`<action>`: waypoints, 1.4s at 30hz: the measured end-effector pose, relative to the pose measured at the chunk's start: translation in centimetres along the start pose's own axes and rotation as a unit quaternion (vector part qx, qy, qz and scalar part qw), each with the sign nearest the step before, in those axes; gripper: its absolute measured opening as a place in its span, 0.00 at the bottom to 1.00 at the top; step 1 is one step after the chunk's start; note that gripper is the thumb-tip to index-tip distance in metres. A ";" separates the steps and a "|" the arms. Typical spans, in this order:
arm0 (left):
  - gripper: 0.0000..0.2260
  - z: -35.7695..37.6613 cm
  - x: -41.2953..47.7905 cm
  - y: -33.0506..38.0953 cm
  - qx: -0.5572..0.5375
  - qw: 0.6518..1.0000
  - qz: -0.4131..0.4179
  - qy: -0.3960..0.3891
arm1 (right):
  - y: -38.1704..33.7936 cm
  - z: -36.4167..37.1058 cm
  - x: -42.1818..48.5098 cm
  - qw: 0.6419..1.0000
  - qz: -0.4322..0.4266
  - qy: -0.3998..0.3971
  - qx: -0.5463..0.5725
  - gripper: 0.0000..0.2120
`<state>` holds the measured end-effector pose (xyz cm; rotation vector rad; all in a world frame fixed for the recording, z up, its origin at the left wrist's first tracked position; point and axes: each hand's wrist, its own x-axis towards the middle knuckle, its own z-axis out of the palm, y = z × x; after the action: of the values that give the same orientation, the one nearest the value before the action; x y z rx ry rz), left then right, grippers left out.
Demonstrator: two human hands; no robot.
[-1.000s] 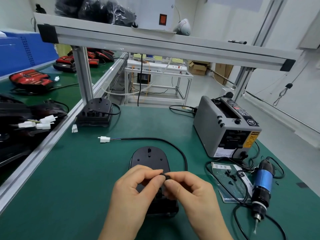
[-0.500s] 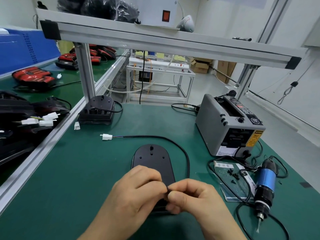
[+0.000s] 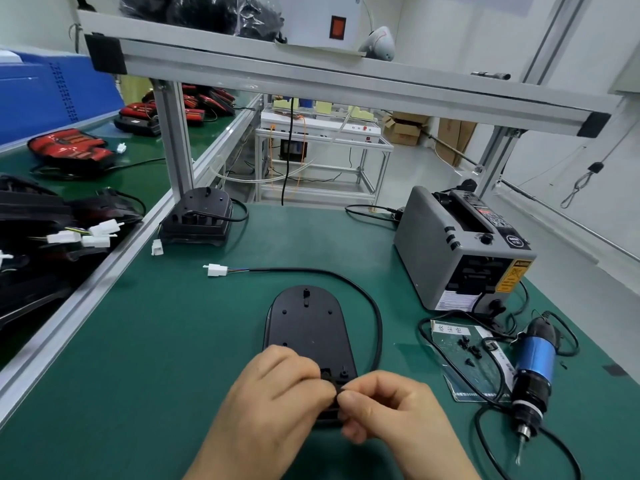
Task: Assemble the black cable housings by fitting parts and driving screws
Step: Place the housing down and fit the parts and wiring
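Green mat, aluminium frame overhead, grey dispenser, left hand and right hand fingers pinching black part.

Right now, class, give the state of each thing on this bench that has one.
black housing: lying flat on the mat.
small black part: pinched between both hands.
left hand: pinching the part.
right hand: pinching the part.
screwdriver: lying on the mat, unheld.
white connector: unplugged, on the mat.

black housing, green mat, blue screwdriver
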<state>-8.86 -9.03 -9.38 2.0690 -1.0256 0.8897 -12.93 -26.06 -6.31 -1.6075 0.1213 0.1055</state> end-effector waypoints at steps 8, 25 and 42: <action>0.08 0.4 -0.3 -0.3 -0.032 0.980 -0.188 -0.061 | 1.6 0.4 0.3 0.982 -0.038 0.094 -0.161 0.08; 0.01 1.0 -0.1 -0.2 -0.083 0.966 -0.237 -0.064 | 0.7 0.1 0.6 0.925 -0.065 0.113 -0.357 0.06; 0.07 1.2 -0.2 -0.2 -0.109 0.962 -0.241 -0.063 | 2.0 0.6 1.5 0.888 -0.142 0.151 -0.410 0.09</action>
<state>-8.43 -9.80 -10.29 2.0694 -0.6014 0.3834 -11.72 -25.57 -8.56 -2.4656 0.0827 -0.3754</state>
